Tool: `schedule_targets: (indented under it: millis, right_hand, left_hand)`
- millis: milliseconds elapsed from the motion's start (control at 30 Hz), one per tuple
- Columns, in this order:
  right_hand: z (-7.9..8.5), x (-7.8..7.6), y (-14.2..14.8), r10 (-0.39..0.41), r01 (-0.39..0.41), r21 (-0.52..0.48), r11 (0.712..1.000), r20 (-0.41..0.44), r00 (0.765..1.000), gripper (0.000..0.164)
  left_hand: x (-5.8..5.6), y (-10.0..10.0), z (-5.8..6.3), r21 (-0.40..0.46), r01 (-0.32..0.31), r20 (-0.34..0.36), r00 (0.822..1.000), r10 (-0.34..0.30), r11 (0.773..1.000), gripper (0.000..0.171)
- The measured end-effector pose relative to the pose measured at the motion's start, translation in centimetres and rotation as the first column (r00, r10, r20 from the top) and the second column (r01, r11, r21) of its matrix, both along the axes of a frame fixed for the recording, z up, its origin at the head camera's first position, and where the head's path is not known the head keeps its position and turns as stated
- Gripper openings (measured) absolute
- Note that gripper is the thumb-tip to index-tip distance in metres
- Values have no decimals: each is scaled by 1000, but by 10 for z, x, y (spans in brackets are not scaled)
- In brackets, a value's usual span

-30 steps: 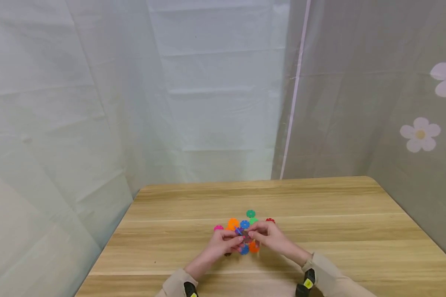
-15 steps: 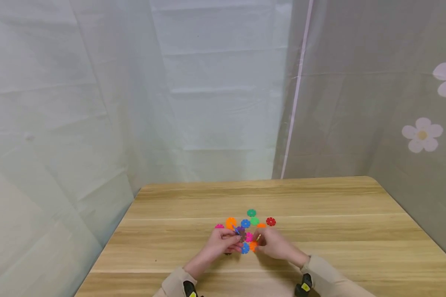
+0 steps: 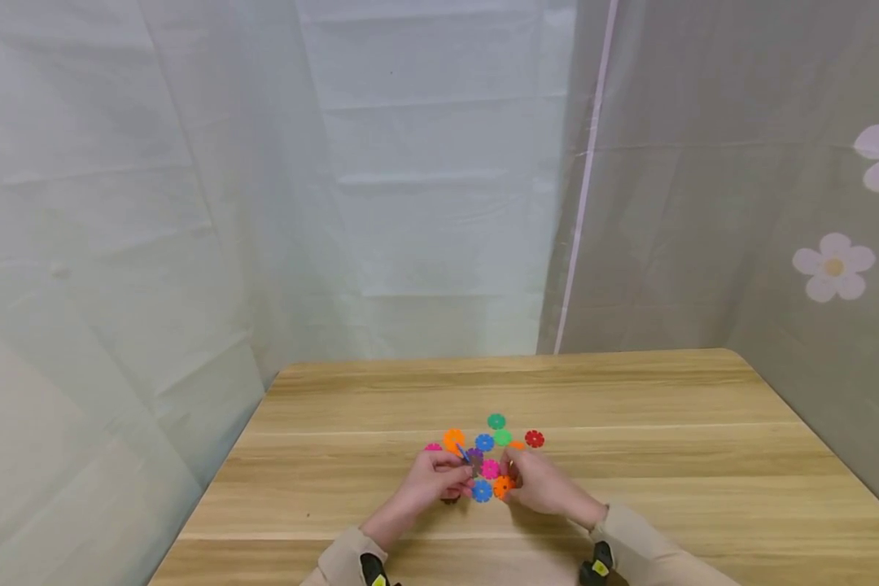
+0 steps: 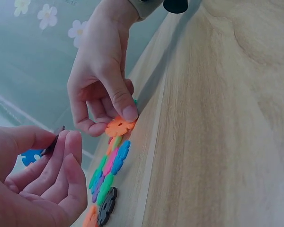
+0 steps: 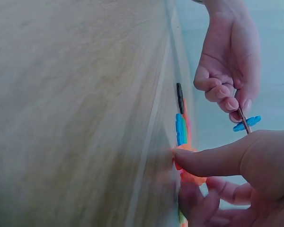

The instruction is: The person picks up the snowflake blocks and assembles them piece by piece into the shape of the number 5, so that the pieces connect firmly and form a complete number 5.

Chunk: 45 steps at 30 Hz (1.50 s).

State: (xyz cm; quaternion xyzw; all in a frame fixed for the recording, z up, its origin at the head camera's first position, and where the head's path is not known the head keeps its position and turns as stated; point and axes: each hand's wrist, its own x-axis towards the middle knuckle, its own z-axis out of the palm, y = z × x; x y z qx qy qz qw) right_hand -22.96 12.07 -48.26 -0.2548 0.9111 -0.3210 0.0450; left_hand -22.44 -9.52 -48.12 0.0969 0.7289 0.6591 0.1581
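In the head view my left hand pinches a brown notched disc between thumb and fingertips. A blue notched disc is slotted crosswise onto that brown disc, as the right wrist view shows. My right hand is low over the table at the right of the disc cluster. Its thumb and fingers pinch an orange notched disc, tilted in the left wrist view. Beside it lie a blue disc and a pink disc.
More flat discs lie close together on the wooden table: dark green, light green, red and a larger orange one. A black disc lies near my left hand. Curtains hang behind the table.
My right hand has let go of the joined piece and moved right and down to the orange disc on the table. My left hand still holds the brown disc, in nearly the same place.
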Motion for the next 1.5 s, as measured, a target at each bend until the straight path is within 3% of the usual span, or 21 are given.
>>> schedule_targets:
  millis: [467, 700, 1067, 1500]
  right_hand:
    - [2, 1, -3, -21, 23, -161, 987, 13, 1000, 16]
    - [6, 2, -5, -23, 20, -187, 982, -18, 1000, 14]
    - [11, 6, -9, -27, 10, -211, 977, -78, 997, 12]
    - [14, 9, -8, -64, 16, -321, 947, -139, 988, 5]
  left_hand:
    - [-2, 4, -4, -13, -76, 32, 997, 77, 997, 23]
    - [1, 6, 4, 3, -75, 30, 997, 75, 997, 24]
    - [0, 11, 1, 33, -60, 31, 998, 59, 998, 25]
    - [-1, 20, 3, 29, -88, -71, 993, 90, 996, 30]
